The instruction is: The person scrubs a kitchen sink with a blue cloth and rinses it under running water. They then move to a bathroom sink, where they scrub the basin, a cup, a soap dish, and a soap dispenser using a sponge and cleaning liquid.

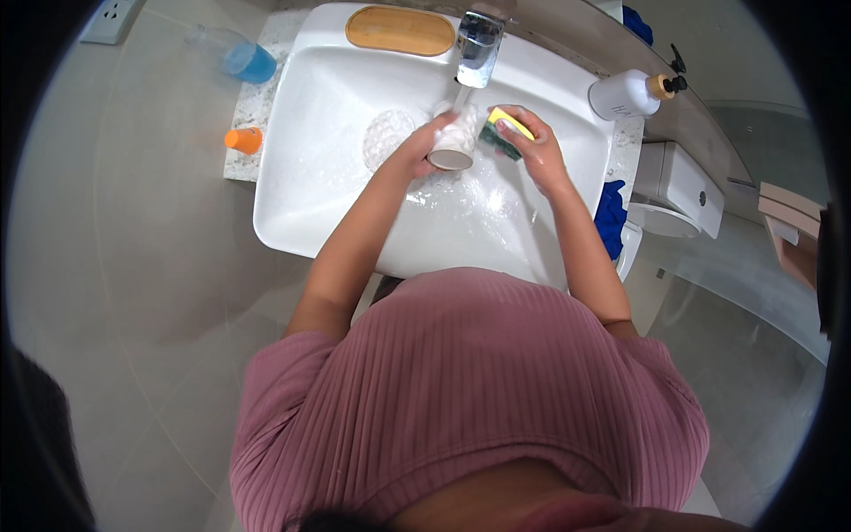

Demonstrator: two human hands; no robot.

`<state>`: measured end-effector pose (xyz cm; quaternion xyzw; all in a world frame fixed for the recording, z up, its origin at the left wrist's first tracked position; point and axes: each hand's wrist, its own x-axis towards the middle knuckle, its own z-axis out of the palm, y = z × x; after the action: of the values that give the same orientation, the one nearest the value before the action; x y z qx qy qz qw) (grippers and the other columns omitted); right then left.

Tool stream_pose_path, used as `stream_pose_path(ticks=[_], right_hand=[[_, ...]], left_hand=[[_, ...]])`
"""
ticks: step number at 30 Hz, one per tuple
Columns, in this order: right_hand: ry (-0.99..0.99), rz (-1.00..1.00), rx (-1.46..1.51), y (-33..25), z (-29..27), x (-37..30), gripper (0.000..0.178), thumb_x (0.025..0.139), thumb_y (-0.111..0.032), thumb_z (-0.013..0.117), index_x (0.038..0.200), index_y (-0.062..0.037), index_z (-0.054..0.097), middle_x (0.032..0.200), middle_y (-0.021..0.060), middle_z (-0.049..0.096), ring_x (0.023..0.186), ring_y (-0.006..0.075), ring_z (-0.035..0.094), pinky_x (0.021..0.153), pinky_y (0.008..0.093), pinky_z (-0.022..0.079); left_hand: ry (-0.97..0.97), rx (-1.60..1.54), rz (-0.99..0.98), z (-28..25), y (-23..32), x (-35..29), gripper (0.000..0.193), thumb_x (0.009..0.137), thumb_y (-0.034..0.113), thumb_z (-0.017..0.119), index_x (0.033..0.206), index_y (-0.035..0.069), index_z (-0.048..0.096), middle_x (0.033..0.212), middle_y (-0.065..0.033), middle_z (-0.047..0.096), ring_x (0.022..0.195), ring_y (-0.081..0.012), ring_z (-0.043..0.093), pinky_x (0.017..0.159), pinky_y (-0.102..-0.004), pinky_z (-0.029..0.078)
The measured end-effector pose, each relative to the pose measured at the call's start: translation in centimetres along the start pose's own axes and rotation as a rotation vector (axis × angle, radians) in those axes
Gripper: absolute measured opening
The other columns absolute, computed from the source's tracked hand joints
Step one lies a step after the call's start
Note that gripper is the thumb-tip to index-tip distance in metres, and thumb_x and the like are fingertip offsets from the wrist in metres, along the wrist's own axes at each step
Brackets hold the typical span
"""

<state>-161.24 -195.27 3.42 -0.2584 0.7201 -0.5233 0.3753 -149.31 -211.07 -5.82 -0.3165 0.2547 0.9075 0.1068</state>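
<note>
My left hand is closed around a white cup, tilted under the faucet. Water runs from the spout onto the cup and splashes over the basin of the white sink. To the right of the cup, my right hand grips a yellow and green sponge, apart from the cup. A round white textured piece lies in the basin left of my left hand; its kind I cannot make out.
A wooden oval tray rests on the sink's back rim. Left on the counter stand a bottle of blue liquid and an orange cup-shaped thing. A white pump bottle stands at the right corner, with blue cloth beside the sink.
</note>
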Motion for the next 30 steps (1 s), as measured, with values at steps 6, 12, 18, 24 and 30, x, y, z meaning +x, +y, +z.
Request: stream_pose_path(ticks=[6, 12, 18, 24, 30], right_hand=[[0.268, -0.499, -0.534, 3.6, 9.3, -0.6, 0.043, 0.078, -0.023, 0.067, 0.119, -0.0183, 0.057, 0.132, 0.0193, 0.041, 0.117, 0.0411, 0.039, 0.1, 0.0474, 0.032], [0.105, -0.259, -0.523, 0.8, 10.7, 3.4, 0.044, 0.078, -0.031, 0.069, 0.116, -0.0123, 0.058, 0.121, 0.0194, 0.053, 0.106, 0.035, 0.052, 0.094, 0.0401, 0.041], [-0.178, 0.106, -0.131, 2.3, 8.8, 7.7, 0.058, 0.077, -0.045, 0.071, 0.113, -0.0012, 0.057, 0.104, 0.0114, 0.064, 0.097, 0.0193, 0.061, 0.082, 0.0306, 0.048], [-0.075, 0.238, -0.108, 3.1, 10.0, 7.5, 0.057, 0.082, -0.043, 0.065, 0.109, 0.0059, 0.054, 0.096, 0.0147, 0.062, 0.09, 0.0194, 0.061, 0.077, 0.0325, 0.048], [0.221, -0.175, -0.22, 0.5, 12.6, 3.9, 0.037, 0.083, -0.029, 0.062, 0.097, -0.0003, 0.045, 0.097, 0.0149, 0.057, 0.089, 0.0295, 0.058, 0.081, 0.0365, 0.044]], left_hand=[[0.273, -0.059, -0.014, 2.8, -0.1, -4.7, 0.048, 0.091, 0.052, 0.046, 0.128, 0.02, 0.048, 0.127, -0.0064, 0.053, 0.112, -0.0234, 0.055, 0.085, -0.0435, 0.048], [0.201, -0.086, 0.157, -1.4, -2.0, -5.4, 0.056, 0.089, 0.058, 0.044, 0.132, 0.023, 0.041, 0.121, -0.0043, 0.055, 0.105, -0.0253, 0.055, 0.084, -0.0459, 0.046], [-0.368, -0.583, 0.018, -3.3, -1.3, -6.6, 0.065, 0.086, 0.059, 0.048, 0.128, 0.01, 0.045, 0.112, -0.0164, 0.057, 0.097, -0.0319, 0.058, 0.079, -0.0441, 0.049], [0.124, -0.434, 0.221, -0.7, 1.3, -11.0, 0.054, 0.089, 0.046, 0.048, 0.127, 0.009, 0.042, 0.12, -0.0173, 0.051, 0.1, -0.0326, 0.058, 0.082, -0.0447, 0.05], [0.448, -0.113, 0.529, -3.5, 0.1, -11.0, 0.03, 0.089, 0.034, 0.054, 0.11, 0.013, 0.047, 0.112, -0.0117, 0.055, 0.1, -0.0317, 0.059, 0.079, -0.0535, 0.051]])
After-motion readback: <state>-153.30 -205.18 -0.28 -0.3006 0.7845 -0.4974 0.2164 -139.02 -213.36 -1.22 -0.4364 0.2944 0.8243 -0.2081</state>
